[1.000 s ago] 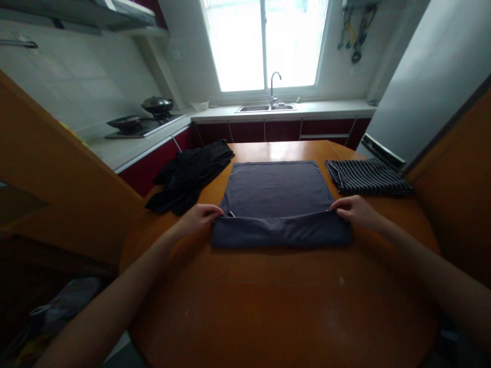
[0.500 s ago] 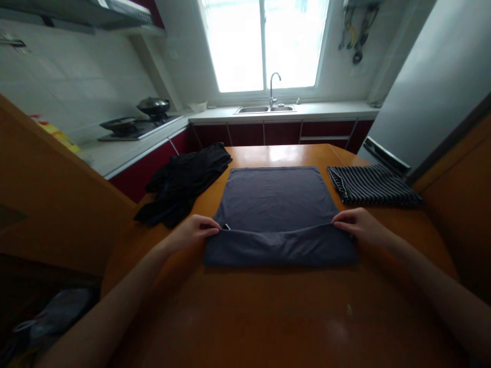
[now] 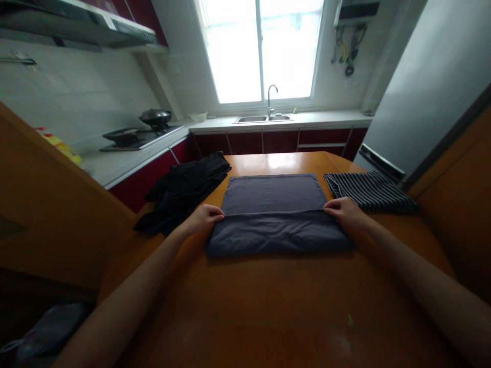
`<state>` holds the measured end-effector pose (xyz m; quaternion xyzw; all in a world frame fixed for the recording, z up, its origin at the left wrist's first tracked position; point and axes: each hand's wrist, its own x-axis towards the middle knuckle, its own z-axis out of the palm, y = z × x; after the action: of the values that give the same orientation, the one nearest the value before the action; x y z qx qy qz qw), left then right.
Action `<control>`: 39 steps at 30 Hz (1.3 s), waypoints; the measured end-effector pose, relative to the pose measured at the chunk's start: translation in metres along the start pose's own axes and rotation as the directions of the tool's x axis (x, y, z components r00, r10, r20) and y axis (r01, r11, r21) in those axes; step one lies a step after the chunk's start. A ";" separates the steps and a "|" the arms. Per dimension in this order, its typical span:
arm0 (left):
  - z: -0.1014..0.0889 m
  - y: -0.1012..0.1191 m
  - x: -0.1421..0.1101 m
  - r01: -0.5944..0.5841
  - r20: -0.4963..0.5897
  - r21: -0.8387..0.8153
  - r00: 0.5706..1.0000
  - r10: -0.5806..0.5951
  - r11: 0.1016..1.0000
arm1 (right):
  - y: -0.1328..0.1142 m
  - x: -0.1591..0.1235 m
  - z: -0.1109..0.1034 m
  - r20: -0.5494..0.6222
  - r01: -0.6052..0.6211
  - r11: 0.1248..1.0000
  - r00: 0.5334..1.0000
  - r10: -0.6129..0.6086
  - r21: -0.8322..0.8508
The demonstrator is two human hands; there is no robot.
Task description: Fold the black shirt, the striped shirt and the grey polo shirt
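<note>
A grey-blue garment (image 3: 274, 193), probably a shirt, lies flat on the wooden table (image 3: 249, 306) with its near part folded over toward the window. My left hand (image 3: 203, 218) pinches the left end of the folded edge. At the right end of that same edge, my right hand (image 3: 346, 210) pinches the cloth between thumb and fingers. The folded edge runs nearly straight between both hands, with creases in the layer below it.
Crumpled black clothing (image 3: 187, 186) lies on the table's left side. A folded black-and-white striped cloth (image 3: 370, 190) sits at the right, close to my right hand. Beyond the table are a counter with a sink (image 3: 251, 119), a stove with pans (image 3: 155, 117) and a fridge (image 3: 402, 97).
Both hands have carried the folded edge away from me, toward the window, so the folded layer covers more of the garment. The camera view has tilted up slightly.
</note>
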<state>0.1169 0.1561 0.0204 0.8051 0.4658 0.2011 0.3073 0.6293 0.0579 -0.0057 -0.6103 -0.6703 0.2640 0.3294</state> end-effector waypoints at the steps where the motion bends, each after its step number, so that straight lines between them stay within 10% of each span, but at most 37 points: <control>1: 0.001 -0.001 0.002 0.001 -0.006 0.001 1.000 -0.001 1.000 | 0.002 0.003 0.002 0.007 -0.010 1.000 1.000 0.010 0.008; 39: 0.013 -0.031 0.067 0.017 -0.159 0.094 0.987 -0.002 0.995 | 0.023 0.076 0.005 -0.047 -0.015 0.950 0.999 0.001 -0.311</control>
<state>0.1383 0.2223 -0.0081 0.7980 0.5015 0.2410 0.2315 0.6377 0.1367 -0.0174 -0.6632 -0.6932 0.1425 0.2434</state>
